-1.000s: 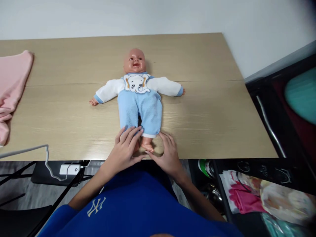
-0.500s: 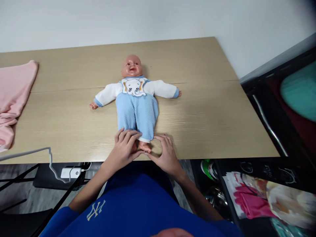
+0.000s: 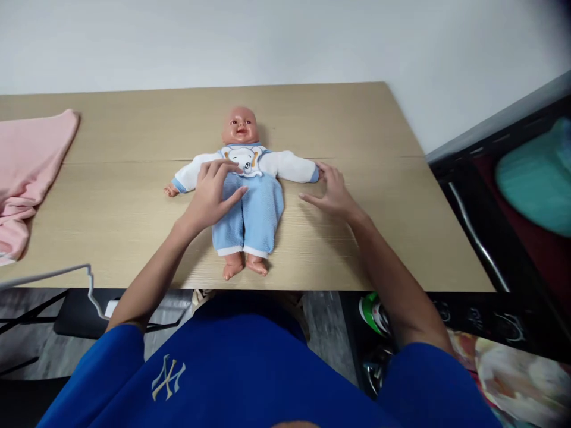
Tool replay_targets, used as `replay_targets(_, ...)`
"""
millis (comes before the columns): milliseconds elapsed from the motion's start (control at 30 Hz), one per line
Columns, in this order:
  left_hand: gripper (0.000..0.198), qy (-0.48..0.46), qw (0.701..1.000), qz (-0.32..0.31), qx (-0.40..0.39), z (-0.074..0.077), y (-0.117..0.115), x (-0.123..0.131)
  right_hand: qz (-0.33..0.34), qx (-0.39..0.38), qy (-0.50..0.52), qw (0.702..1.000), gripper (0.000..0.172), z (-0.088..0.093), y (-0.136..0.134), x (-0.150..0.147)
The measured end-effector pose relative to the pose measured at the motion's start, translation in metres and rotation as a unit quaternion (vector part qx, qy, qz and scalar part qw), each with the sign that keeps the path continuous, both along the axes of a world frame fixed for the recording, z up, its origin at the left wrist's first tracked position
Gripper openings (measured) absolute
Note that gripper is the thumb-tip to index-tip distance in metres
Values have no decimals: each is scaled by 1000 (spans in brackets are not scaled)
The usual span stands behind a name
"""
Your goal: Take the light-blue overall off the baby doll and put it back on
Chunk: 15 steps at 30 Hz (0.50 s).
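Both the left hand and the right hand have moved up from the feet of the doll, so its trouser hems lie uncovered below them. The left, half open over the chest, grips nothing visible; the right, thumb wide apart, reaches a sleeve cuff, contact unclear. Nearer, the shirt shows "NY".

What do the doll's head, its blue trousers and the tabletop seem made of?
Doll's head: probably smooth plastic or vinyl; glossy highlights.
Blue trousers: apparently fleecy or terry fabric; matt, nubbly surface.
Tabletop: wood or wood-look laminate; fine streaks, soft sheen.
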<state>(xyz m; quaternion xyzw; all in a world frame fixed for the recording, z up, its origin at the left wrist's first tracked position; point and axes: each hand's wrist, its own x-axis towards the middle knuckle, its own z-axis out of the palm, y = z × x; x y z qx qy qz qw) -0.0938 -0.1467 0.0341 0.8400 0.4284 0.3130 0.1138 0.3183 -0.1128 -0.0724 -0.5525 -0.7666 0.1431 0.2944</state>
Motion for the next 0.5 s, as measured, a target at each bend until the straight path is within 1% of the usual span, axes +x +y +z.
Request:
replay_targets(33, 42, 8, 1000, -7, -7, -2, 13, 8, 16, -4, -7, 1000, 123, -4, 15, 1)
replay_targets(67, 44, 19, 1000, -16, -14, -5, 25, 17, 25, -4, -14, 1000, 122, -8, 27, 2)
replay_targets(167, 53, 55, 997, -45, -25, -12, 61, 42, 13, 21, -36, 999, 106, -15, 53, 7)
replay_targets(267, 65, 103, 992, -59, -29, -16, 91, 65, -1, 51, -59, 997, 94, -12, 70, 13)
replay_targets(367, 76, 149, 987, -57, -31, -18, 109, 87, 11, 77, -51, 996, 85, 2, 77, 14)
replay_targets(433, 81, 167, 984, -54, -28, -19, 115, 98, 20, 93, -6, 995, 79, 19, 74, 8)
replay_targets(500, 81, 170, 984, -44, -22, -22, 116, 106, 31, 105, 56, 992, 75, 35, 66, -4)
